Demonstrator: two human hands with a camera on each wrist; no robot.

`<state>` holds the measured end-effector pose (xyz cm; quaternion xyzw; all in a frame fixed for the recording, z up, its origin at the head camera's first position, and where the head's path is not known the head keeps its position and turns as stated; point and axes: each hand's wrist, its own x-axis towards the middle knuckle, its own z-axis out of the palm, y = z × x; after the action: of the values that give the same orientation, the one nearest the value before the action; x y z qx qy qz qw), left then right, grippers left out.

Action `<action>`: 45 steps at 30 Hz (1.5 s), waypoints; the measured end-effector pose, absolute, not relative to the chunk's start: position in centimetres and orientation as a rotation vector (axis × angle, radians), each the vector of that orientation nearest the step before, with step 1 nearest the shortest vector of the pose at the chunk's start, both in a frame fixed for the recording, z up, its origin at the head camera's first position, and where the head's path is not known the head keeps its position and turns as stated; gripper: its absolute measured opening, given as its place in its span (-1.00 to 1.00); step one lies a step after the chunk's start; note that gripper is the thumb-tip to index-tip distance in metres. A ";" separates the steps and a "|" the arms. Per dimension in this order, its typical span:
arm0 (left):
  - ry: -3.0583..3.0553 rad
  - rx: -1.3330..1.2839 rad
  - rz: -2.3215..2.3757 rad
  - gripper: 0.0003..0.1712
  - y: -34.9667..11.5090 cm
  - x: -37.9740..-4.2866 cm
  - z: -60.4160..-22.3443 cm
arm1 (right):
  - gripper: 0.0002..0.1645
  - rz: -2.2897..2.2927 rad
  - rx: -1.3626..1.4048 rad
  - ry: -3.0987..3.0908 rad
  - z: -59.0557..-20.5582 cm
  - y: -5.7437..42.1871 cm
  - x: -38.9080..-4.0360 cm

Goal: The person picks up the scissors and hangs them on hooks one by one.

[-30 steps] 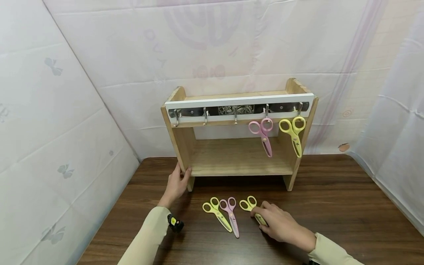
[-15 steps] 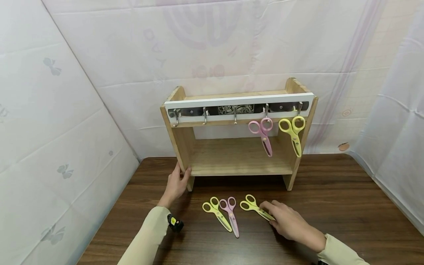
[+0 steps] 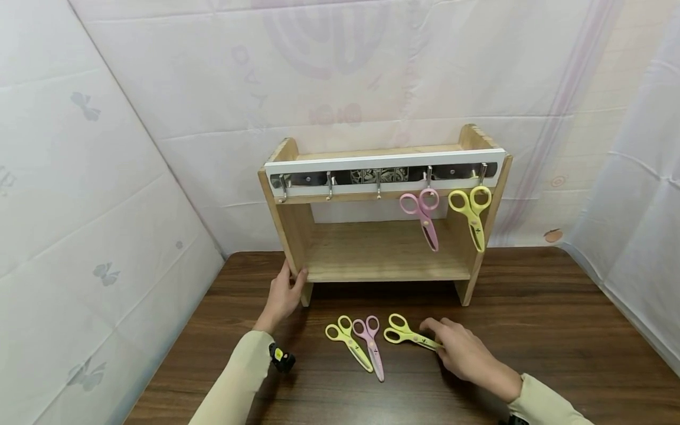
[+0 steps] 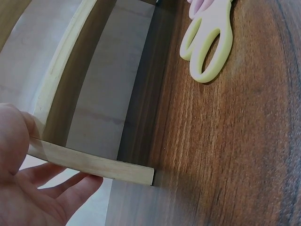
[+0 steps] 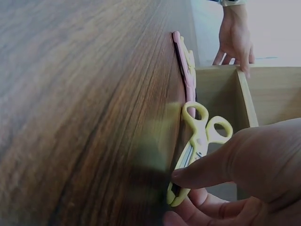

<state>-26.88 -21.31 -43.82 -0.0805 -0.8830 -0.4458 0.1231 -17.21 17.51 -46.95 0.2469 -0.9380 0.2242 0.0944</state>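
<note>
My left hand (image 3: pixel 283 297) holds the left side panel of a small wooden shelf (image 3: pixel 388 275). In the left wrist view, the thumb lies inside the panel (image 4: pixel 94 163) and the fingers outside it. My right hand (image 3: pixel 466 349) pinches yellow scissors (image 3: pixel 406 335) near the blade tip, handle loops pointing left. The right wrist view shows the thumb (image 5: pixel 202 172) on the blade cover, fingers beneath. Left of these, another yellow pair of scissors (image 3: pixel 347 342) and a pink pair (image 3: pixel 370 346) lie side by side on the table.
The shelf's front bears a white rail (image 3: pixel 313 188) with several metal hooks. Pink scissors (image 3: pixel 425 218) and yellow scissors (image 3: pixel 471 215) hang from the two right-hand hooks. The brown wooden table (image 3: pixel 542 330) is bounded by white patterned cloth (image 3: pixel 372 77) behind and at both sides.
My right hand has shifted slightly right along the yellow scissors to their blade end. The scissors have swung closer to sideways. My left hand has stayed on the shelf.
</note>
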 end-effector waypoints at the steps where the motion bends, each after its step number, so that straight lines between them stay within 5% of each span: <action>1: -2.574 -0.236 -1.303 -0.42 -21.3 -26.9 -43.8 | -0.46 0.673 0.737 -2.783 -46.9 17.5 -17.3; 28: -2.575 -0.242 -1.313 -0.40 -21.3 -26.7 -43.8 | -0.59 0.702 0.832 -2.810 -46.6 18.1 -17.5; 45: -2.570 -0.240 -1.294 -0.41 -21.4 -26.8 -43.9 | -0.57 0.518 0.850 -2.565 -40.0 18.0 -18.7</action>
<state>-26.78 -21.37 -43.86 -0.0824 -0.8830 -0.4444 0.1266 -18.74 18.04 -39.99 0.3031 -0.9145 0.1848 0.1939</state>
